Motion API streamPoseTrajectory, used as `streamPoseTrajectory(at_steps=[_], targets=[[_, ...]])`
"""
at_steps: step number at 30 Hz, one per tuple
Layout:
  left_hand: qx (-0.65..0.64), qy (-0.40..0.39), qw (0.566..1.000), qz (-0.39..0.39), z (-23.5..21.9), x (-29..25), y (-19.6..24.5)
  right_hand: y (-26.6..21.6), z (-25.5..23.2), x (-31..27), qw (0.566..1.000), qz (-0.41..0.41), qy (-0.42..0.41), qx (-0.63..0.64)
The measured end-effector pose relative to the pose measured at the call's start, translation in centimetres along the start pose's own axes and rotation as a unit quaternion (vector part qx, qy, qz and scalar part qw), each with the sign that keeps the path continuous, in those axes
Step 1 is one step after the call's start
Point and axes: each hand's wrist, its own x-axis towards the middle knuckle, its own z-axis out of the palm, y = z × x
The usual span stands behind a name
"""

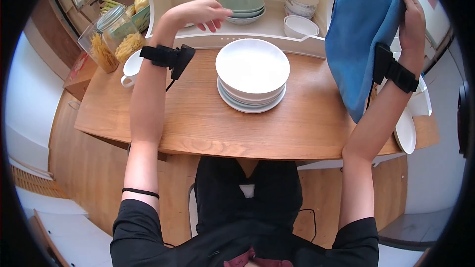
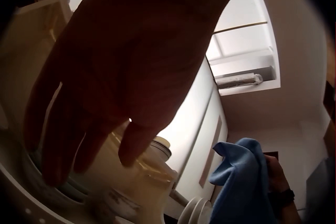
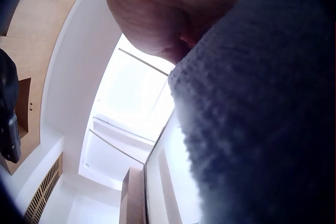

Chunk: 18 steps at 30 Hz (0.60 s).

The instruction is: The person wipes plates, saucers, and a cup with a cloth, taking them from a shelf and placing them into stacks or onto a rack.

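My right hand grips a blue cloth, raised over the right part of the table; the cloth hangs down in front of the palm and hides some of the fingers. In the right wrist view the cloth fills the right side, close to the lens. With fingers loosely bent and holding nothing, my left hand hovers near the green bowls inside a white cabinet. A stack of white plates, a larger white dish on top, stands mid-table between my forearms.
The open white cabinet spans the back of the table, with patterned white bowls at its right. On the left are a white mug, a pasta container and a glass jar. A white oval dish lies at the right edge.
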Motion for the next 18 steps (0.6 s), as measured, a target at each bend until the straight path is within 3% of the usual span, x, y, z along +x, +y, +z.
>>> streamPoseTrajectory(at_steps=[2, 3, 5, 8, 13, 16, 18], targets=[[0.104, -0.099, 0.988, 0.057, 1.2, -0.7, 1.2, -0.1, 0.3, -0.1, 1.0, 0.012, -0.023, 0.005], [0.101, -0.095, 0.989, 0.058, 1.8, -0.9, 1.9, -0.1, 0.5, 0.0, 1.0, 0.009, -0.026, 0.005], [0.193, -0.202, 0.959, 0.043, 2.8, -1.2, 3.2, 0.0, 0.9, -0.1, 0.999, 0.024, -0.02, -0.004], [0.274, -0.19, 0.942, 0.034, 3.8, -1.6, 3.9, 0.8, 1.0, 0.6, 0.997, 0.019, -0.075, 0.006], [0.27, -0.193, 0.942, 0.055, 3.8, -0.3, 2.5, 1.7, 2.6, 0.4, 0.989, -0.018, -0.142, -0.023], [0.224, -0.213, 0.945, 0.111, 2.7, -0.5, 2.5, 1.5, 4.1, -0.6, 0.98, -0.048, -0.183, -0.068], [0.08, -0.176, 0.972, 0.133, 1.8, -1.3, 2.7, 1.2, 5.5, -1.3, 0.973, -0.069, -0.207, -0.077]])
